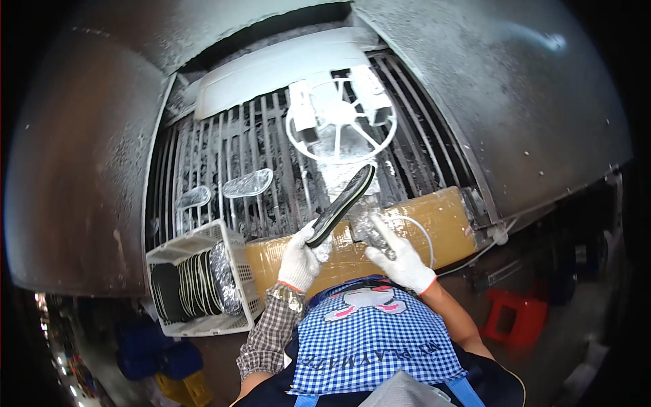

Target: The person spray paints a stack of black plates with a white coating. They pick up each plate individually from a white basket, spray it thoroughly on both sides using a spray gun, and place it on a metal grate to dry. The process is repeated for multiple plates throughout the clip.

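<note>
In my left hand [298, 261], which wears a white knit glove, is a dark shoe sole [346, 203] with a pale stripe along its edge. The fingers close round its lower end, and the sole tilts up to the right. My gloved right hand [401, 263] grips a metal spray gun [367, 232], its forefinger stretched forward along it. The gun is just right of the sole, close to its side. A white hose [427, 239] curves round on the gun's right. Ahead of both hands stands a white spoked wheel stand [338, 146] bearing two pale blocks.
A white plastic basket [252, 288] of upright dark soles is at my left. Yellow-brown taped padding [434, 216] edges the booth. Two sole-shaped pieces, one [249, 183] larger, lie on the coated slats. Metal walls rise on both sides; a red stool [519, 315] is at right.
</note>
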The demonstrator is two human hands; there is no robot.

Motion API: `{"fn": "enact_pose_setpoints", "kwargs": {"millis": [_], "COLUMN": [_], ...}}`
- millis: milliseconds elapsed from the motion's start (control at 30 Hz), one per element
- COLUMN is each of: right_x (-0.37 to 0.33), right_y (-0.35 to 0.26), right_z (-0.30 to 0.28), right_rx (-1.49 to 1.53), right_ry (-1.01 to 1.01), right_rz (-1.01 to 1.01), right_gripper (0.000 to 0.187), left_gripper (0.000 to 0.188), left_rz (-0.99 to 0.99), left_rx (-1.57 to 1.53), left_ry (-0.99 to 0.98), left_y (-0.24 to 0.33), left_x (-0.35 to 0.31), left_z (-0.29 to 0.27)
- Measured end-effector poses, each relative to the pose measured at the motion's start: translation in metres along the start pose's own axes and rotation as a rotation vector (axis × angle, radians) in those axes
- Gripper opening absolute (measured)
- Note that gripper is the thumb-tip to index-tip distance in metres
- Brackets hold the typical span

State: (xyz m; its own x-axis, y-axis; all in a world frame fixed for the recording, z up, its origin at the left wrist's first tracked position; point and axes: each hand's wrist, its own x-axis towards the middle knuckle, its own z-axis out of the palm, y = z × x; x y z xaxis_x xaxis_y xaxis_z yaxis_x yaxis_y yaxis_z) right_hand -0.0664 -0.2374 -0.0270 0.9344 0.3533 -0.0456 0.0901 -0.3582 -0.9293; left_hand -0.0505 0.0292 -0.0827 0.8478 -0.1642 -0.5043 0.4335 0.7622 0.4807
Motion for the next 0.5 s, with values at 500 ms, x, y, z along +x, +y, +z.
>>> {"fn": "enact_pose_setpoints", "kwargs": {"millis": [500], "right_x": [0.002], "right_y": [-0.002], "right_z": [-0.008], "right_rx": [-0.120], "right_ry": [0.021], "right_rz": [0.002], "right_gripper": [0.080], "left_gripper": [0.048], "left_rz": [-0.173], "left_rx": [0.131], "left_ry": [-0.097], "left_y": [-0.012], "left_x": [0.009], "left_z": [0.060]}}
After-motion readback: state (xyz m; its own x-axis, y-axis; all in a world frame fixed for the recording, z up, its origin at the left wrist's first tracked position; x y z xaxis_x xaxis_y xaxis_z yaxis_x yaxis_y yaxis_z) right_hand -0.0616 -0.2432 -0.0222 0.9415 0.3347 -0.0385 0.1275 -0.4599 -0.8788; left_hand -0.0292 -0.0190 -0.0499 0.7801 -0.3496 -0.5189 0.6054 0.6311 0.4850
